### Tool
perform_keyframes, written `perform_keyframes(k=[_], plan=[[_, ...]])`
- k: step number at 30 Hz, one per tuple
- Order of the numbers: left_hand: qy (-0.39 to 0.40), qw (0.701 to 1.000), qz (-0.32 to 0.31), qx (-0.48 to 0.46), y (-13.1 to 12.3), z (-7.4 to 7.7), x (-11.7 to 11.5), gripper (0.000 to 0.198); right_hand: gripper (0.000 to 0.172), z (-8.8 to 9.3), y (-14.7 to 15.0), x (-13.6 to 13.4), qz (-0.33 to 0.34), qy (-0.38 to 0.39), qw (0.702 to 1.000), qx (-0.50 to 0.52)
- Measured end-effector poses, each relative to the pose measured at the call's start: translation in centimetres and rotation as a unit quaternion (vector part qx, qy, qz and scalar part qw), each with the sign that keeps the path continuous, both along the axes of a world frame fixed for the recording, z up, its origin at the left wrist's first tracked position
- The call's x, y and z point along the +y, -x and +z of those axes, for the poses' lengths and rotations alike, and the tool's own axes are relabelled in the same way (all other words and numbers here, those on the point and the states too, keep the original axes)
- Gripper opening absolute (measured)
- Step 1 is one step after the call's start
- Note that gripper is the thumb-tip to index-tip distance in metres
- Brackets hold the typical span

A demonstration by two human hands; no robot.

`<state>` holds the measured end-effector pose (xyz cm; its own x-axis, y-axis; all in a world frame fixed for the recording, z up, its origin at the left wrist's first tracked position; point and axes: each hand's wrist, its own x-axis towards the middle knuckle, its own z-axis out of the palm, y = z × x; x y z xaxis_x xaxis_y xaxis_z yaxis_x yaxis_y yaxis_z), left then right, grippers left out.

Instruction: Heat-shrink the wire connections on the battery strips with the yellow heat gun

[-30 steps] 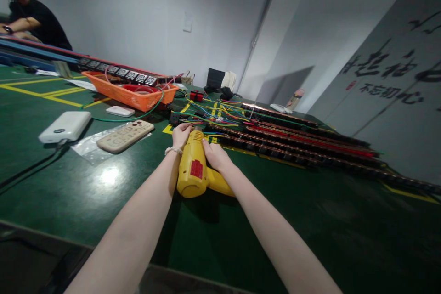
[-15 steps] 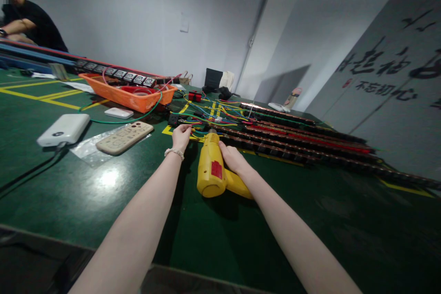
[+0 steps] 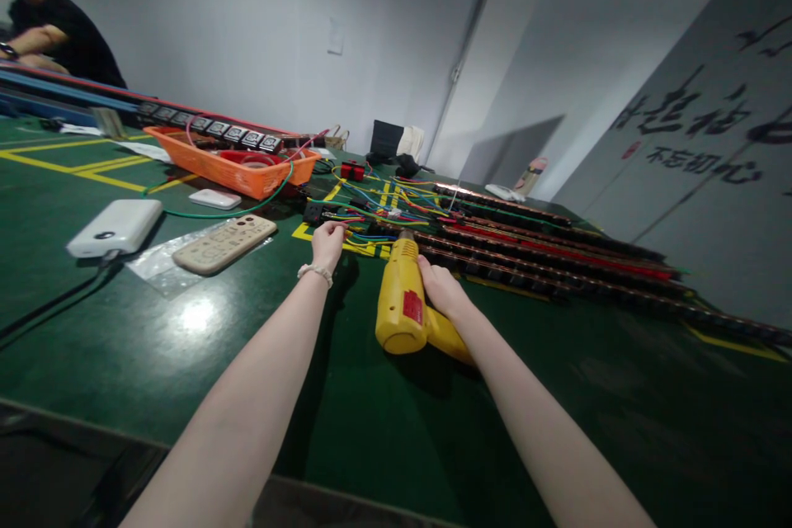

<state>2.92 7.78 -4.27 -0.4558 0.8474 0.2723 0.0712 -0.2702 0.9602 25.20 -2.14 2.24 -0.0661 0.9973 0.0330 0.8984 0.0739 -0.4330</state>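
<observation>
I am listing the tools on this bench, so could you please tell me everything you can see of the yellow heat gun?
The heat gun is yellow, plastic by its look, with a rounded rear end, a red label on its side and a dark nozzle pointing away towards the coloured wires. It lies on the green table, its grip angling to the right. The right hand is closed on it where barrel meets grip; the left hand is apart.

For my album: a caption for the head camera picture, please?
Right hand grips a yellow heat gun; left hand touches coloured wires on a green table.
</observation>
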Motion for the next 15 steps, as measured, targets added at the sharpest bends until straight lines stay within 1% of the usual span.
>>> perform_keyframes(k=[6, 15], plan=[[-0.005, 1.000, -0.001, 0.001, -0.28, 0.65, -0.78, 0.022, 0.083, 0.15, 0.33, -0.32, 0.005, 0.013, 1.000, -0.001], [0.004, 1.000, 0.005, 0.010, -0.35, 0.99, -1.06, 0.024, 0.082, 0.20, 0.91, -1.05, 0.004, 0.017, 1.000, -0.012]])
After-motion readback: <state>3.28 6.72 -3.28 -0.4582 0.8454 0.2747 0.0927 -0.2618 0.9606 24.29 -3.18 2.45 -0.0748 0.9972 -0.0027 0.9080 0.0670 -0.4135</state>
